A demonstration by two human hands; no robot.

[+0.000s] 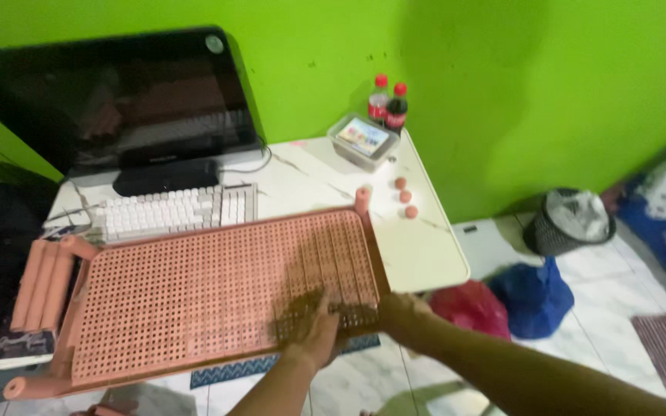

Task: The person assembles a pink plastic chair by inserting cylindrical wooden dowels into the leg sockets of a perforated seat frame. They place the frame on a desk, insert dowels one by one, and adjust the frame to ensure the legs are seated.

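We have both hands on a salmon-pink plastic rack panel (pixel 217 296) that lies flat over the front edge of the white marbled surface (pixel 418 246), overhanging it toward us. Our left hand (pixel 314 327) presses palm-down on the perforated grid, fingers spread flat and not clenched. Our right hand (pixel 401 308) wraps the panel's near right corner; how tightly its fingers close we cannot tell, as the frame is blurred. The panel is a stiff lattice of small square holes with round tubular sockets at the corners, so we judge it light, rigid and fairly grippy, best held by its solid rim or a corner post. Pink tubes (pixel 40 285) lie at its left end. Behind it sit a keyboard (pixel 171 209), a monitor (pixel 117 100), and two bottles (pixel 388 104).
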